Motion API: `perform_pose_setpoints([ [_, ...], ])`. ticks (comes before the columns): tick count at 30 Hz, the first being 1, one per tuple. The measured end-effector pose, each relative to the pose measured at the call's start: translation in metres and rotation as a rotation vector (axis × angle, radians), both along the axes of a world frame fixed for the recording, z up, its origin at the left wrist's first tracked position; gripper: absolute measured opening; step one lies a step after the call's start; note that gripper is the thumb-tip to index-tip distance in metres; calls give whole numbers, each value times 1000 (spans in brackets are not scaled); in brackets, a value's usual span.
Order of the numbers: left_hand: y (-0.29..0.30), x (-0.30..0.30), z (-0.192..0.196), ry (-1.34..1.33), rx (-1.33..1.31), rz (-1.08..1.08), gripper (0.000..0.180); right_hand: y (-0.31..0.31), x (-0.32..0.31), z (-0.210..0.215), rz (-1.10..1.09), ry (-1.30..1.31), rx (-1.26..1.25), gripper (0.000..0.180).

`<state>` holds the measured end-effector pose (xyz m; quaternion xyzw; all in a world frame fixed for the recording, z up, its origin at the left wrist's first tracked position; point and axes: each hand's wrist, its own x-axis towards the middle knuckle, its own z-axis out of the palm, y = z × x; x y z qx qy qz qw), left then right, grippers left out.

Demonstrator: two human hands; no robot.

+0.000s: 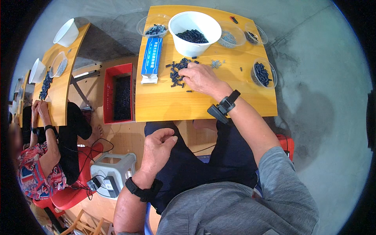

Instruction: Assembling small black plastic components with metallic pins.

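Fingers of the left hand (158,145) curl loosely inward, thumb against the forefinger, over the lap; whether anything small is pinched there cannot be told. A black strap wraps that wrist, and the forearm rises from the lower edge. Farther out, the right hand (201,77) lies palm down on the wooden table (164,103), its fingers spread a little and bent onto a loose pile of small dark blue pieces (177,72), the fingertips touching the pile's right edge. It grips nothing that can be seen. A black device is strapped on that wrist.

Just left of the pile lies a blue and white carton (151,58), lengthwise, one end open. A few small metal bits (216,62) are scattered just right of the pile.

Beyond the pile stands a large white bowl (194,22), partly filled with the same dark pieces. Left of it sits a clear shallow dish (153,26) with a few dark pieces. Right of the bowl a clear dish (231,36) holds small metal bits, and another clear dish (255,34) beside it holds a few dark things. At the table's right edge a clear cup (263,72) is filled with dark pieces.

Left of the table, on the floor, a red crate (118,93) holds a mass of dark pieces.
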<state>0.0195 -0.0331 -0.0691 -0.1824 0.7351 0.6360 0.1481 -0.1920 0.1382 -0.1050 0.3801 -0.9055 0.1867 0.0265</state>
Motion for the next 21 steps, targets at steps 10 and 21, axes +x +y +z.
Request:
perform_pose_setpoints([
  [10, -2, 1, -6, 7, -28, -1, 26, -1, 1, -3, 41, -6, 33, 14],
  [21, 0, -1, 0, 28, -29, 12, 24, 5, -1, -4, -41, -13, -190, 10],
])
